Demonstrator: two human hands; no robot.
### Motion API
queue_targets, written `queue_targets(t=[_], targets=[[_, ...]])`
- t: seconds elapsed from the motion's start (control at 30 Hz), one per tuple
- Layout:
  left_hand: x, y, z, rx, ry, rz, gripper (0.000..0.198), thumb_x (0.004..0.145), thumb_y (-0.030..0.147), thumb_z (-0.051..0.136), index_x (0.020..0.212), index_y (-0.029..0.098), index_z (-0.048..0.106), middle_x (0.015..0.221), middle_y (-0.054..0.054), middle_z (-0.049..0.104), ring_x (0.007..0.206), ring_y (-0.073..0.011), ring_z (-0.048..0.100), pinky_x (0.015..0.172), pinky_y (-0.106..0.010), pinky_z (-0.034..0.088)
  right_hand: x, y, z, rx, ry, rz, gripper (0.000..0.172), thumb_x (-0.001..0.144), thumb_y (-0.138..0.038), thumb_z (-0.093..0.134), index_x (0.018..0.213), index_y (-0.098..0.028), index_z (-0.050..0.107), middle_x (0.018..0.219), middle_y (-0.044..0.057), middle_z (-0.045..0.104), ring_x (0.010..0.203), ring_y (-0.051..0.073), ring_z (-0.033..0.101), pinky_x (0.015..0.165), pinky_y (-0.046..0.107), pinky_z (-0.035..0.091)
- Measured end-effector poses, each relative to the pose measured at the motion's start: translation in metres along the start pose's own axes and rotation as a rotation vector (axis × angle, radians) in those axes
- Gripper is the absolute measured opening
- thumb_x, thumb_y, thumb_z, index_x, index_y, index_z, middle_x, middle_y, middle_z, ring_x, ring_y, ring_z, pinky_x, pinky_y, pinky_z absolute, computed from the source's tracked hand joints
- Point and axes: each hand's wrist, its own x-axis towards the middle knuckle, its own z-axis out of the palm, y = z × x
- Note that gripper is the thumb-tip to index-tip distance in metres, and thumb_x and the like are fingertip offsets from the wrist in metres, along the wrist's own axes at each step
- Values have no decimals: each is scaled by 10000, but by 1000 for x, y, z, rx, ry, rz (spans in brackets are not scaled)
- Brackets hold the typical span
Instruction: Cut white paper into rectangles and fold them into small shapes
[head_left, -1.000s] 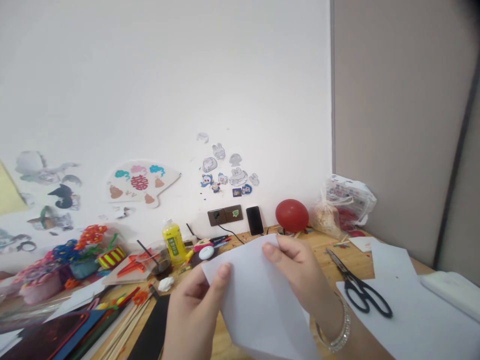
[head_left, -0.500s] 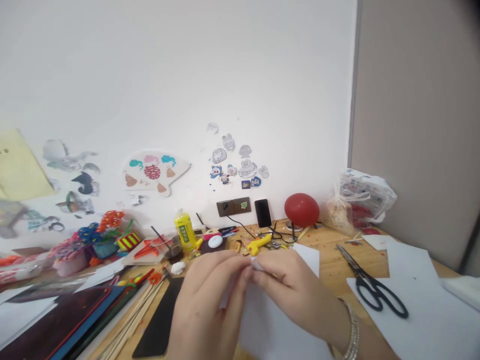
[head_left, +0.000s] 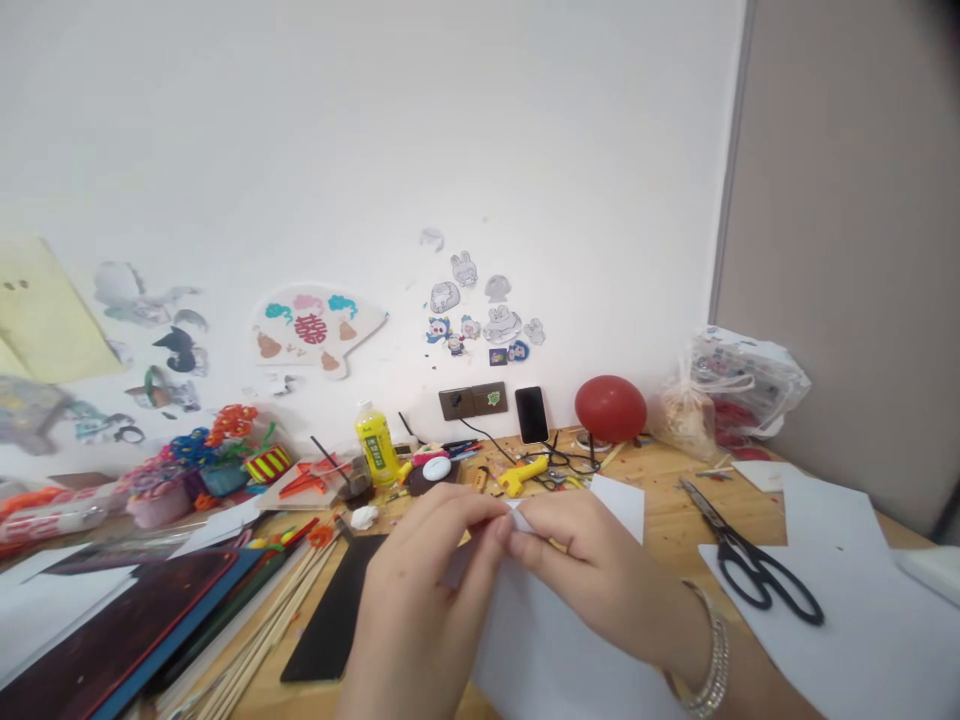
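Note:
My left hand (head_left: 427,590) and my right hand (head_left: 592,570) meet at the middle of the view, thumbs and fingertips pinched together. Between the fingertips a small piece of white paper (head_left: 516,512) shows; most of it is hidden by the fingers. Below the hands lies a white paper sheet (head_left: 555,650), partly covered by them. Black-handled scissors (head_left: 757,570) rest to the right on other white paper (head_left: 862,640). A black flat board (head_left: 330,610) is just left of my left hand.
Thin wooden sticks (head_left: 262,630) and dark folders (head_left: 135,630) lie left. Behind the hands stand a yellow bottle (head_left: 376,445), a yellow glue gun (head_left: 523,477) with black cable, a phone (head_left: 532,415) against the wall and a red balloon (head_left: 611,408). Plastic bags (head_left: 742,390) sit back right.
The camera view has shifted slightly, so the background sits a little further right and higher. Both hands stay pinched together; a bit more of the white paper shows between the fingertips.

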Motion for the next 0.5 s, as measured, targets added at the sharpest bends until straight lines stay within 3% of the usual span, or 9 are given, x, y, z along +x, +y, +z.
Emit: queue_targets(t=[0.23, 0.5], targets=[[-2, 1, -2, 29, -10, -17, 119, 832, 194, 488, 771, 223, 586, 762, 1, 629, 706, -146, 593, 617, -212, 447, 0, 1, 1, -13, 22, 15, 376, 889, -279, 449, 554, -190, 304, 545, -67, 357, 526, 85, 351, 509, 223, 248], [8, -17, -8, 134, 370, -231, 116, 804, 296, 500, 734, 236, 570, 677, 25, 586, 598, -151, 531, 563, -241, 405, 4, 10, -13, -180, -66, 236, 321, 834, -291, 528, 552, -177, 426, 560, -53, 458, 541, 99, 422, 502, 233, 240]])
